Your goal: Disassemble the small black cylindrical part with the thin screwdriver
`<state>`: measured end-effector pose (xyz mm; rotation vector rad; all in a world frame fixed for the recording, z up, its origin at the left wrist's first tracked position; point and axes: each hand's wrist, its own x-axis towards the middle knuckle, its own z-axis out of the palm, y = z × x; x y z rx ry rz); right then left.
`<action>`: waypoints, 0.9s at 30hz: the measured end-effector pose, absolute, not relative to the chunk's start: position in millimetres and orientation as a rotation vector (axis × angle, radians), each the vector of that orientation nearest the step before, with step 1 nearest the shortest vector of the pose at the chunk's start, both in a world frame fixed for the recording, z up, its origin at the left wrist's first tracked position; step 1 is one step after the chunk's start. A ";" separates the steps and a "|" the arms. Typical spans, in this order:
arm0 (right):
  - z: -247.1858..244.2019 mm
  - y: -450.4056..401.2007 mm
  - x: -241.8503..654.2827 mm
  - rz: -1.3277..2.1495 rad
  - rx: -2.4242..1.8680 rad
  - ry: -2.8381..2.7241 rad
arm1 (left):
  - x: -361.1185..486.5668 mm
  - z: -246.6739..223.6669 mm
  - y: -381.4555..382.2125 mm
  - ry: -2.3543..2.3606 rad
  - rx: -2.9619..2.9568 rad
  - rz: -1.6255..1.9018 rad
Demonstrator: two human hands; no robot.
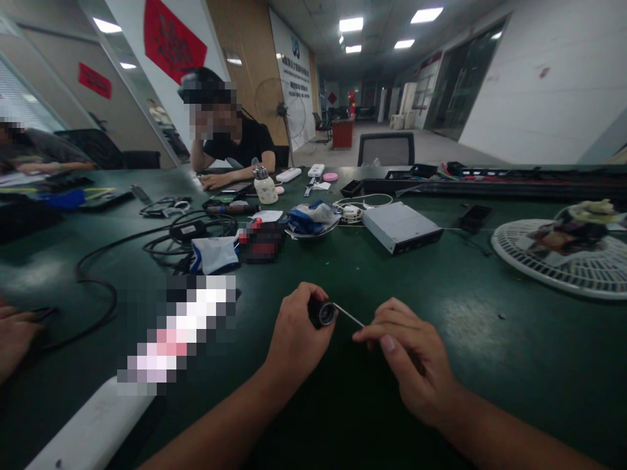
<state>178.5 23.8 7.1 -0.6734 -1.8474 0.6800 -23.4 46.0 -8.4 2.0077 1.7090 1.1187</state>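
Observation:
In my left hand (298, 333), the fingers and thumb are wrapped round a small black cylinder (324, 314). Its round open end, with a pale metal rim, faces me; the rest is covered by my fingers. My right hand (416, 362) pinches a thin metal rod (350, 316), too slim to tell what kind of tool it is. The rod's tip appears to touch the upper right of the cylinder's rim. Both hands are held over the near middle of the dark green table (353, 418).
A silver disc drive (399, 225) lies beyond my hands. Left of it are a bowl of blue-and-white cloth (313, 219) and black cables (196, 228). A white slatted basket (553, 267) stands right. Another person's hand (17, 333) rests at the left edge; someone sits opposite.

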 end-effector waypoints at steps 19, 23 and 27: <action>8.2 22.0 176.2 0.669 -0.657 -1.907 | -20.6 -2.9 42.7 1.566 2.152 0.958; 7.1 20.7 176.0 0.735 -0.567 -1.981 | -21.6 -3.7 42.6 1.551 2.191 0.940; 4.3 19.5 177.2 0.648 -0.619 -1.914 | -21.2 -2.7 42.4 1.540 2.210 0.934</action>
